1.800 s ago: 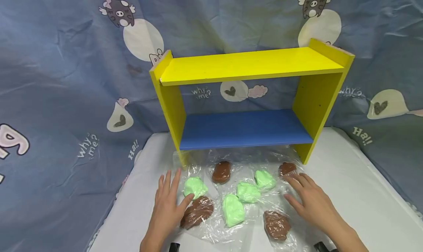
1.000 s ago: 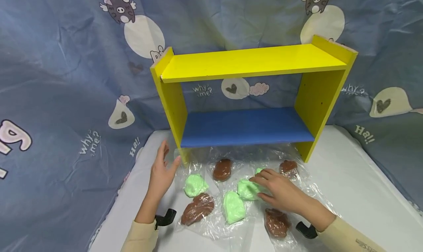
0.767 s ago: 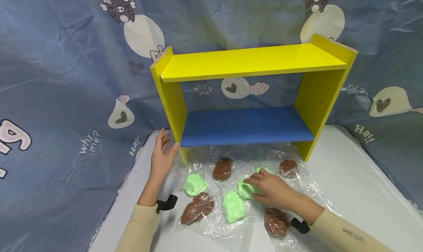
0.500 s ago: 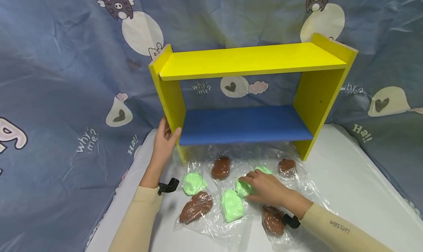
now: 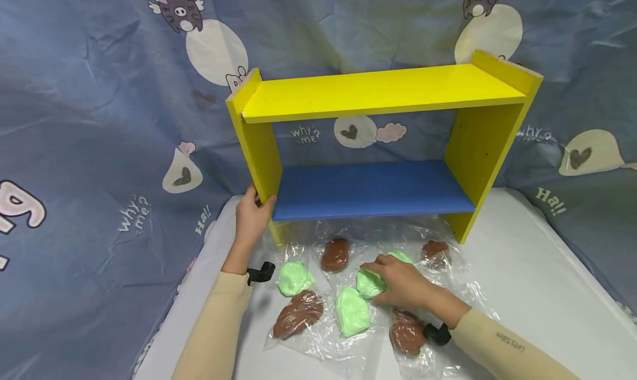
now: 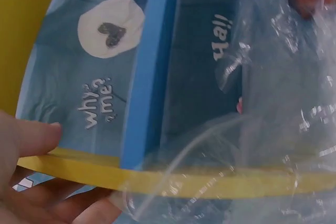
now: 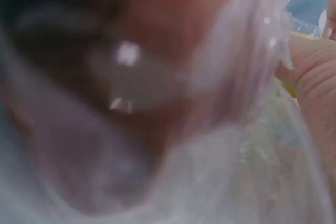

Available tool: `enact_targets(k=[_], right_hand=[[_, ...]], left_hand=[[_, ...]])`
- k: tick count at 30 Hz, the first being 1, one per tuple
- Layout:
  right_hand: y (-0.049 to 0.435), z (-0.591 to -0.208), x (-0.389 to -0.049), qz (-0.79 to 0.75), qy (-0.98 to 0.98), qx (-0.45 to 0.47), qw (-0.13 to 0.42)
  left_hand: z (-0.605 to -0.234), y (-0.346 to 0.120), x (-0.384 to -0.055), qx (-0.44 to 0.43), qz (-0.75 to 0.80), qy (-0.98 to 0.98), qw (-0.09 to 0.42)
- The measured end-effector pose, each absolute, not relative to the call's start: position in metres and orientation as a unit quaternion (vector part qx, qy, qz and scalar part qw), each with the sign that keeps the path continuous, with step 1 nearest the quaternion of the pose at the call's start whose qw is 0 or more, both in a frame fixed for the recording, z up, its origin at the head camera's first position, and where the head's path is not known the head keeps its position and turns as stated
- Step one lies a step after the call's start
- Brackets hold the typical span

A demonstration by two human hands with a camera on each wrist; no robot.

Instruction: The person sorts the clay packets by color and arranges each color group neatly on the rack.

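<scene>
A small shelf unit with yellow sides and top point(image 5: 383, 95) and a blue lower board stands on the table. My left hand point(image 5: 252, 214) grips its left side panel, thumb on the inner face and fingers behind, as the left wrist view also shows. My right hand point(image 5: 405, 283) bends over a light green clay lump point(image 5: 369, 283) in clear plastic, fingertips on its far side and thumb at its near side. Another green lump point(image 5: 400, 256) is partly covered by that hand. A brown clay lump point(image 5: 407, 333) lies below the right wrist; the right wrist view is blurred.
More wrapped lumps lie on the white table point(image 5: 537, 280): green point(image 5: 352, 312), green point(image 5: 294, 279), brown point(image 5: 298, 315), brown point(image 5: 335, 255) and brown point(image 5: 435, 254). Loose clear plastic point(image 5: 338, 349) spreads around them and under the shelf. A blue printed cloth point(image 5: 99, 147) hangs behind.
My left hand has risen from beside the lumps to the shelf's left panel and taken hold. My right hand has moved left onto the green lump. The near brown lump has shifted slightly left.
</scene>
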State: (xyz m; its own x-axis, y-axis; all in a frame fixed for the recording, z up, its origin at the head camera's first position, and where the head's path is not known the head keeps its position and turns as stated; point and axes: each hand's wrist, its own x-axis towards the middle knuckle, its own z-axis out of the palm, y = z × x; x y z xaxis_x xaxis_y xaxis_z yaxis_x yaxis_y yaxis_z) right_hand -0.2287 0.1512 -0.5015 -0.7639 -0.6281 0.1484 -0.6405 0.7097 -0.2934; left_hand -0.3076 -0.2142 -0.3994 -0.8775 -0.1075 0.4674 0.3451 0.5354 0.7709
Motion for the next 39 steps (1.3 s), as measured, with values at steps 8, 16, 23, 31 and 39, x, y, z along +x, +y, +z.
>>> enact_targets(k=[8,16,23,31,39], right_hand=[[0.152,-0.502,-0.232,0.19,-0.918,0.346,0.023],[0.158,-0.49,-0.227,0.215,-0.922,0.321,0.035],[0.162,-0.461,-0.219,0.201,-0.923,0.32,0.07],[0.174,-0.426,-0.207,0.199,-0.907,0.328,0.174],[0.188,-0.393,-0.198,0.198,-0.866,0.347,0.3]], left_hand=[[-0.41,-0.215,-0.308,-0.05,-0.442,-0.871,0.207],[-0.427,-0.213,-0.31,-0.041,-0.468,-0.853,0.227],[-0.433,-0.211,-0.307,-0.004,-0.505,-0.83,0.236],[-0.438,-0.217,-0.304,-0.02,-0.502,-0.831,0.238],[-0.438,-0.219,-0.307,-0.036,-0.504,-0.833,0.224]])
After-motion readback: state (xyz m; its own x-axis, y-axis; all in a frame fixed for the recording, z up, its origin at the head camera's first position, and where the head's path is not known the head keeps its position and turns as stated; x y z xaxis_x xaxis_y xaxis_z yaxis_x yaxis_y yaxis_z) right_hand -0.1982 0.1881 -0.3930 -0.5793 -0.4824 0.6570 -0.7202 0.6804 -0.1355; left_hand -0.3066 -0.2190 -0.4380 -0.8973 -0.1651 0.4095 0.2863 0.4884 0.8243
